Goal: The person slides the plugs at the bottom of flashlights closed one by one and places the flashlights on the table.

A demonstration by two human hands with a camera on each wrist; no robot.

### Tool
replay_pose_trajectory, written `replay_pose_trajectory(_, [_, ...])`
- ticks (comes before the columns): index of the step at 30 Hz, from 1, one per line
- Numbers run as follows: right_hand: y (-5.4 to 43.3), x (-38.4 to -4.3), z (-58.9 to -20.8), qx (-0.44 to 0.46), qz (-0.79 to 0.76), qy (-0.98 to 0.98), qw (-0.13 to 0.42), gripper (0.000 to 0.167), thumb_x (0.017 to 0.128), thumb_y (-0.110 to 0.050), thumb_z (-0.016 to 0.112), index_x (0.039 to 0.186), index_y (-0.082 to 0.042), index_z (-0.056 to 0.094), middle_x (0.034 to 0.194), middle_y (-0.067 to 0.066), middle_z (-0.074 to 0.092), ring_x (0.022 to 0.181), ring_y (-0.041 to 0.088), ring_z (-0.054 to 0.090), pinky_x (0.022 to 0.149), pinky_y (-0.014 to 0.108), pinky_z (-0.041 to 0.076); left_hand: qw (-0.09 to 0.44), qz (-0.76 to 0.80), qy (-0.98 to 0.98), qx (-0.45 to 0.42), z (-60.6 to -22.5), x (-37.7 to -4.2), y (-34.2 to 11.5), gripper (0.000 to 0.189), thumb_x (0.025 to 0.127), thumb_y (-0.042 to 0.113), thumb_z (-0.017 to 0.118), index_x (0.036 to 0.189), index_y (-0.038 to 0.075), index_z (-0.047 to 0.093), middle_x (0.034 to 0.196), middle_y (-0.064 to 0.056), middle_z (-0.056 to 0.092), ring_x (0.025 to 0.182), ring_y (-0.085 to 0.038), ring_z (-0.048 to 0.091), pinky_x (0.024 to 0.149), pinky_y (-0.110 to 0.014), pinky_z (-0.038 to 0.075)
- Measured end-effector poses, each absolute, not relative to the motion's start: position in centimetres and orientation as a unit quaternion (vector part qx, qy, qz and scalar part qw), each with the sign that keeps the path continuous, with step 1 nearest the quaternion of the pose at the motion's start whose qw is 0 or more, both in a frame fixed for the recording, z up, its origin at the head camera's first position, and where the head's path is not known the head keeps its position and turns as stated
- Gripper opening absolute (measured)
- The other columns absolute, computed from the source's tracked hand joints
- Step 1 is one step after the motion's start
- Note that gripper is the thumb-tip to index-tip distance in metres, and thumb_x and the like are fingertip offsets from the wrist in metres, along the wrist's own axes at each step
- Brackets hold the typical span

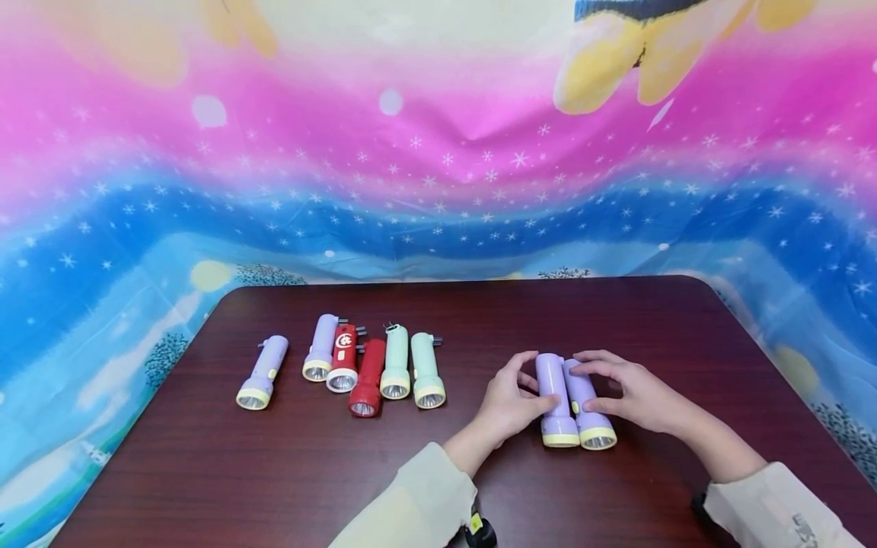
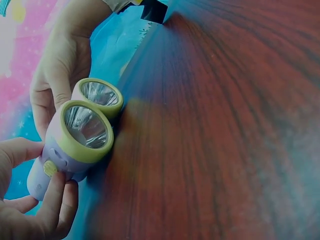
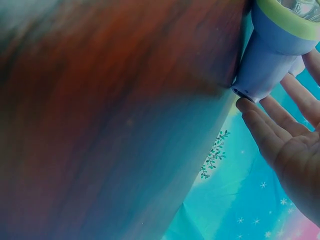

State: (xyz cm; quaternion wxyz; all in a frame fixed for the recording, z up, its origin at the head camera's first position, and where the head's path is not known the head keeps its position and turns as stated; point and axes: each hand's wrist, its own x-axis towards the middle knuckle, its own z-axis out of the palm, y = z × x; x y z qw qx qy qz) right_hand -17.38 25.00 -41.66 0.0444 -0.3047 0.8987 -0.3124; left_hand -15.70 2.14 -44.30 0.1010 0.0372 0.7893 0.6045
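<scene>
Two purple flashlights with pale yellow rims lie side by side on the table, lens ends toward me. My left hand (image 1: 508,405) holds the left purple flashlight (image 1: 550,380), thumb on its near side and fingers along the other. At the right purple flashlight (image 1: 582,390), my right hand (image 1: 640,394) has its thumb on the side and its fingers by the tail end. The left wrist view shows the yellow button (image 2: 50,168) on the left flashlight's body. In the right wrist view, fingers (image 3: 265,127) touch the tail of a purple flashlight (image 3: 267,65).
Further left on the dark wood table (image 1: 274,472) lies a purple flashlight (image 1: 266,373). Between it and my hands are another purple flashlight (image 1: 322,346), two red ones (image 1: 368,373) and two mint green ones (image 1: 426,365). A printed cloth (image 1: 438,152) hangs behind the table.
</scene>
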Motion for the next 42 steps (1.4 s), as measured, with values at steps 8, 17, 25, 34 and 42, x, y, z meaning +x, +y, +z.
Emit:
replay_pose_trajectory(8, [24.98, -17.36, -41.62, -0.304, -0.312, 0.899, 0.042, 0.045, 0.084, -0.022, 0.079, 0.124, -0.007, 0.066, 0.137, 0.02, 0.055, 0.12, 0.04, 0.056, 0.087, 0.052, 0.056, 0.116, 0.595, 0.794, 0.035, -44.6, -16.1, 2.18, 0.066, 0.079, 0.015, 0.083, 0.137, 0.016, 0.052, 0.089, -0.003, 0.061, 0.072, -0.008, 0.061, 0.062, -0.024, 0.053])
replay_pose_trajectory(17, [24.94, -17.39, -41.54, -0.303, -0.309, 0.901, 0.045, 0.045, 0.083, -0.022, 0.079, 0.124, -0.007, 0.066, 0.137, 0.021, 0.055, 0.12, 0.04, 0.056, 0.087, 0.052, 0.056, 0.124, 0.581, 0.804, 0.028, -44.65, -16.35, 2.36, 0.064, 0.079, 0.016, 0.083, 0.136, 0.014, 0.054, 0.086, -0.002, 0.061, 0.07, -0.009, 0.059, 0.06, -0.023, 0.051])
replay_pose_trajectory(25, [24.91, -17.31, -41.57, -0.307, -0.308, 0.9, 0.04, 0.045, 0.083, -0.022, 0.08, 0.123, -0.006, 0.067, 0.136, 0.021, 0.055, 0.119, 0.04, 0.057, 0.086, 0.051, 0.056, 0.122, 0.567, 0.814, 0.027, -44.84, -16.43, 2.57, 0.063, 0.08, 0.019, 0.083, 0.135, 0.014, 0.054, 0.085, 0.0, 0.06, 0.069, -0.009, 0.058, 0.061, -0.023, 0.05])
replay_pose_trajectory(34, [24.9, -17.48, -41.66, -0.302, -0.298, 0.905, 0.038, 0.045, 0.083, -0.024, 0.08, 0.124, -0.008, 0.067, 0.137, 0.02, 0.055, 0.12, 0.04, 0.056, 0.087, 0.051, 0.056, 0.133, 0.524, 0.84, 0.043, -44.51, -16.55, 2.27, 0.063, 0.083, 0.026, 0.081, 0.138, 0.015, 0.05, 0.076, 0.0, 0.056, 0.062, -0.01, 0.054, 0.057, -0.022, 0.046])
replay_pose_trajectory(42, [24.79, -17.55, -41.61, -0.298, -0.306, 0.903, 0.045, 0.045, 0.082, -0.02, 0.08, 0.123, -0.007, 0.067, 0.137, 0.021, 0.054, 0.119, 0.04, 0.057, 0.086, 0.051, 0.056, 0.154, 0.565, 0.81, 0.036, -44.29, -16.44, 1.99, 0.064, 0.084, 0.017, 0.079, 0.139, 0.01, 0.048, 0.072, -0.002, 0.058, 0.055, -0.017, 0.063, 0.055, -0.025, 0.054])
